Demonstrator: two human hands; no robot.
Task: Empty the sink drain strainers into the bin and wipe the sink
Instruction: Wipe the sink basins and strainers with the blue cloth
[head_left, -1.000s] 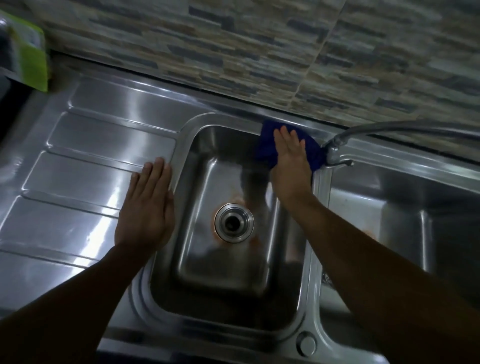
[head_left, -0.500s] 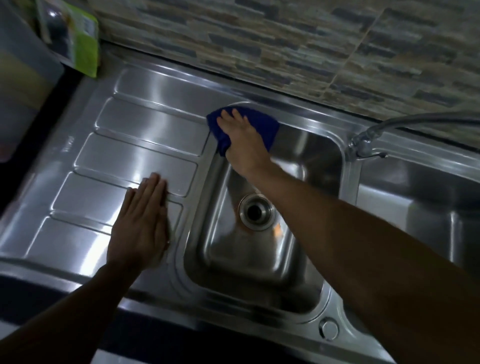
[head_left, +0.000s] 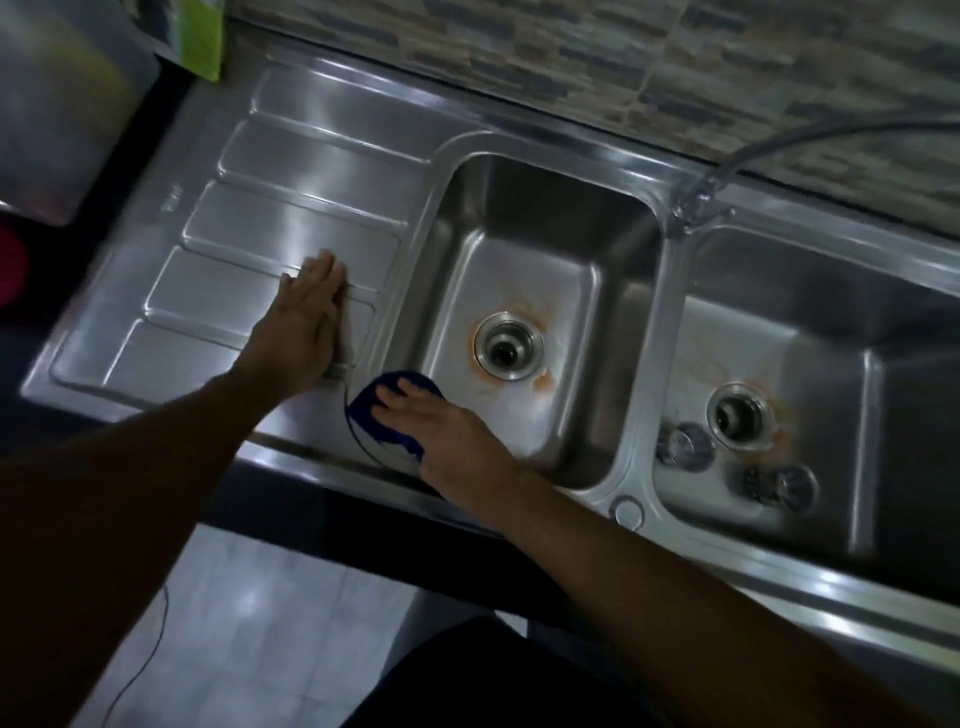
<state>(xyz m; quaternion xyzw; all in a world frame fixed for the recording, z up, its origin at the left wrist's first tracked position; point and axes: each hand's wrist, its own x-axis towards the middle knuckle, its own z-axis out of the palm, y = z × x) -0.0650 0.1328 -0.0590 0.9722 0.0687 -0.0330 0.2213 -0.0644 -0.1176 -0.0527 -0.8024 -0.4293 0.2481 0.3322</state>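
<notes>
A steel double sink has a left basin (head_left: 524, 228) and a right basin (head_left: 810, 332). My right hand (head_left: 447, 441) presses a blue cloth (head_left: 384, 410) flat on the front left corner of the left basin's rim. My left hand (head_left: 301, 322) lies flat on the ribbed drainboard (head_left: 270, 208), fingers together, holding nothing. The left drain (head_left: 508, 345) is open, with orange stains around it. Two round strainers (head_left: 684, 447) (head_left: 784, 486) lie on the right basin's floor beside its drain (head_left: 740, 414).
A tap (head_left: 701, 195) rises behind the divider between the basins, its spout reaching right. A green packet (head_left: 202, 36) and a pale container (head_left: 57, 104) stand at the far left. Tiled wall runs behind; floor tiles show below the counter edge.
My right hand has swept the blue cloth from the back of the left basin's rim, round its back left corner, to its front left corner. My left hand stayed on the drainboard.
</notes>
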